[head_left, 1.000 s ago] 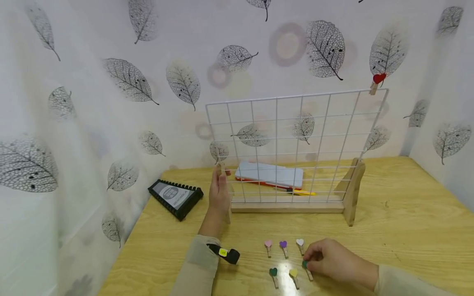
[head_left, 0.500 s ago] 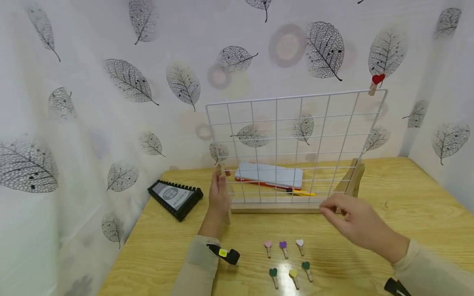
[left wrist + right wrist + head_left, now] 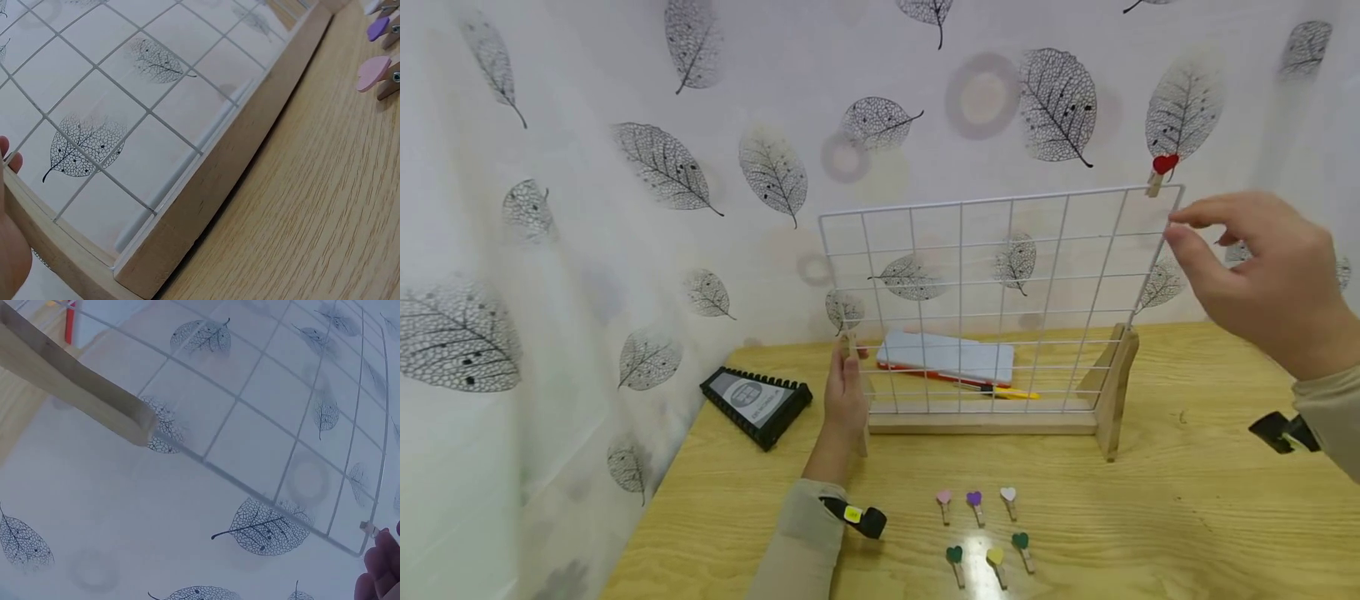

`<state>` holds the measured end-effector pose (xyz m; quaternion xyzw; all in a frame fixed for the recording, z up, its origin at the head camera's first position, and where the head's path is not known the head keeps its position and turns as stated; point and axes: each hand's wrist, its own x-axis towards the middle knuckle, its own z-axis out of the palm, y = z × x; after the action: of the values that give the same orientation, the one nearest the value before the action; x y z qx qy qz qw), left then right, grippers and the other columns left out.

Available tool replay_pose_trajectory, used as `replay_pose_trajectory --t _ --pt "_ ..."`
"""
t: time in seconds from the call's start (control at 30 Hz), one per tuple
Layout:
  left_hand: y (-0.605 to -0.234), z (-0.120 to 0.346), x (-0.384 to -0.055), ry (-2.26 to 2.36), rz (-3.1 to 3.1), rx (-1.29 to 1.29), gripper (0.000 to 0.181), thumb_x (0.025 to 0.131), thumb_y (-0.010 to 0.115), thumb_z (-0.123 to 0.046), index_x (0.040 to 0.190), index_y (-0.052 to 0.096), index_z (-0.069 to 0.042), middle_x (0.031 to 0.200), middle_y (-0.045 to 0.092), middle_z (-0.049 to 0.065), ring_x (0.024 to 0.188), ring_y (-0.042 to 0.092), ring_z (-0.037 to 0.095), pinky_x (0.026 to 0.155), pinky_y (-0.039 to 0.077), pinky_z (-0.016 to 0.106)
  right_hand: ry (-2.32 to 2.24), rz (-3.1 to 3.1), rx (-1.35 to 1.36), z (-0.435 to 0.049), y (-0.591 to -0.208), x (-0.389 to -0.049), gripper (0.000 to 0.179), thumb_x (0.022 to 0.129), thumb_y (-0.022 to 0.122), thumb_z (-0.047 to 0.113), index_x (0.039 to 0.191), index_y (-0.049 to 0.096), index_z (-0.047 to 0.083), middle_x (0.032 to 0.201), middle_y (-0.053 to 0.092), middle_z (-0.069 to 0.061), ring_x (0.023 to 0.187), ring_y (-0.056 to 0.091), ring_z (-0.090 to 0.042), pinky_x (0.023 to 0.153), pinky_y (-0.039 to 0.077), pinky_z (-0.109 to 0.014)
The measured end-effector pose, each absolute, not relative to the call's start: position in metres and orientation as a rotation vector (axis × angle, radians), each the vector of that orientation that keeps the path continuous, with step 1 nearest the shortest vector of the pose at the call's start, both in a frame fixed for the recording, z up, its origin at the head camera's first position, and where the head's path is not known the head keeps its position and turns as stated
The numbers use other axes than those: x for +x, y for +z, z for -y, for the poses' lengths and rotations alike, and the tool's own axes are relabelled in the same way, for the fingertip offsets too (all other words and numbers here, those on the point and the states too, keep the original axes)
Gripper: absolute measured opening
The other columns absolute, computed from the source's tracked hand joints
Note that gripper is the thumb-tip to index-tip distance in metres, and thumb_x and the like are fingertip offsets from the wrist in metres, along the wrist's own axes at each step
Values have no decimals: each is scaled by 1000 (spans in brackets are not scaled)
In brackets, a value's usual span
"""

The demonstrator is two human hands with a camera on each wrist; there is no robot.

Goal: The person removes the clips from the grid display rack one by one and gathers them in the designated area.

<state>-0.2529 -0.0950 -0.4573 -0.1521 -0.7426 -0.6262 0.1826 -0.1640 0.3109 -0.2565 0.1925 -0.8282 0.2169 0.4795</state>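
Note:
A white wire grid (image 3: 992, 275) stands in a wooden base (image 3: 985, 423) with a wooden upright at each end. My left hand (image 3: 846, 400) grips the left upright (image 3: 50, 250), thumb in front. A red heart clothespin (image 3: 1165, 165) is clipped on the grid's top edge near the right corner. Beside that corner is my right hand (image 3: 1262, 275), thumb and index finger apart, with nothing seen between them. In the right wrist view its fingers (image 3: 378, 562) appear close to the clothespin; contact is unclear. On the table lie pink (image 3: 943, 497), purple (image 3: 974, 498), white (image 3: 1008, 494), yellow (image 3: 996, 557) and two green heart clothespins (image 3: 1021, 542).
Behind the grid lie a pale blue case (image 3: 951, 357) with a red lower edge and a yellow pen (image 3: 1015, 392). A black, toothed rack (image 3: 756, 404) with a grey label lies left of the stand. A leaf-patterned curtain (image 3: 625, 250) hangs behind the wooden table (image 3: 1225, 467).
My right hand has left the right-hand green clothespin on the table and risen to the grid's upper right corner. My left hand stays on the upright.

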Motion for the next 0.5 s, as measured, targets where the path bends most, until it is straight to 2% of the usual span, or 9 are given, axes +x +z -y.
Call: replay_pose_trajectory --t 0.07,0.13,0.17,0.27,0.37,0.43,0.5 --pt "-457 95 -253 -1772 2089 -437 35 112 27 -23 139 43 -7 129 52 19 103 48 25 94 38 41 585 2087 354 -312 -247 -167 34 99 60 22 123 69 0 114 67 -23 94 36 12 83 27 -10" --pt "-458 96 -253 -1777 2086 -443 36 112 27 -24 140 42 -7 131 51 20 119 46 26 103 33 43 661 2167 253 -312 -239 -170 39 100 58 24 135 63 7 126 64 -20 97 39 10 84 27 -12" --pt "-458 96 -253 -1776 2086 -444 37 112 26 -25 141 42 -7 131 51 21 122 45 28 104 33 43 706 2207 215 -313 -235 -173 42 101 57 26 140 60 11 132 63 -17 98 39 9 84 27 -13" --pt "-458 96 -253 -1763 2102 -433 39 112 26 -30 140 41 -8 132 50 20 104 48 34 90 39 40 849 2289 167 -314 -227 -181 45 104 54 31 148 53 21 138 60 0 104 42 7 85 28 -15" --pt "-458 96 -253 -1741 2119 -418 39 112 25 -33 138 42 -9 132 51 17 81 43 32 74 39 35 1000 2352 158 -314 -221 -187 45 106 51 35 150 50 25 132 62 16 103 46 4 67 34 -18" --pt "-458 96 -253 -1737 2120 -416 39 112 26 -32 138 43 -9 131 52 16 82 44 29 75 39 34 1083 2376 146 -313 -218 -190 46 106 49 38 149 50 24 126 63 22 100 48 1 51 31 -23" --pt "-458 96 -254 -1749 2109 -431 38 112 26 -29 139 42 -8 131 52 18 93 48 29 83 40 35 1189 2339 139 -311 -217 -191 44 105 52 37 146 55 20 117 66 22 102 53 0 49 37 -22"
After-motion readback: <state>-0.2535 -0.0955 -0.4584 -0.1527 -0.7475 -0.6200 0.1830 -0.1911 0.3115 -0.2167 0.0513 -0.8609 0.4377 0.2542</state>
